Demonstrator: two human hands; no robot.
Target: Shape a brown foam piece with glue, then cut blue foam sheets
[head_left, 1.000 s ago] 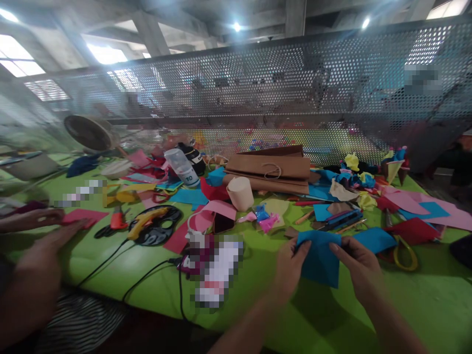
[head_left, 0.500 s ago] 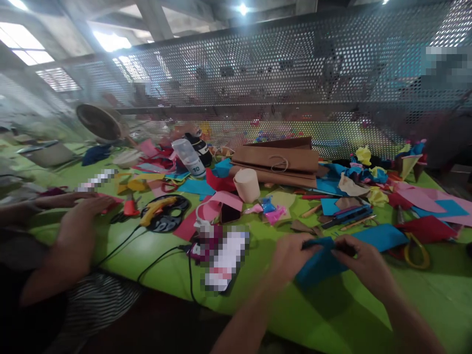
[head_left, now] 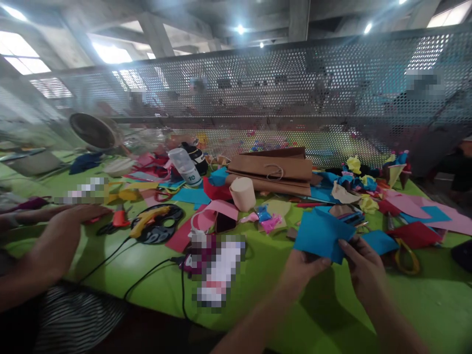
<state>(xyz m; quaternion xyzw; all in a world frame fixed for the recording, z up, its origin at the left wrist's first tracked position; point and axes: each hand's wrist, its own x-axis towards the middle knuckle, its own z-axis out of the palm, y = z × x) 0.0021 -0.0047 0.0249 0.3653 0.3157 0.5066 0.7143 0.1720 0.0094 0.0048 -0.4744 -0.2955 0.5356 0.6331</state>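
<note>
Both my hands hold one blue paper sheet (head_left: 321, 233) just above the green table (head_left: 147, 265). My left hand (head_left: 302, 270) grips its lower edge from underneath. My right hand (head_left: 359, 263) pinches its lower right corner. The sheet is raised and tilted toward me, its flat face showing. Another blue sheet (head_left: 378, 241) lies on the table just right of it, beside yellow-handled scissors (head_left: 405, 255).
Another person's hands (head_left: 70, 221) rest on the table at the left, near a yellow glue gun (head_left: 149, 221) with cords running to the front edge. Brown paper bags (head_left: 273, 172), a paper cup (head_left: 242, 192), a plastic bottle (head_left: 183, 167) and coloured paper scraps cover the middle. A perforated metal screen (head_left: 258, 98) stands behind.
The blue sheet, pressed low between my hands half a second ago, is now lifted and opened flat facing me. The other person's hands at the left shifted slightly.
</note>
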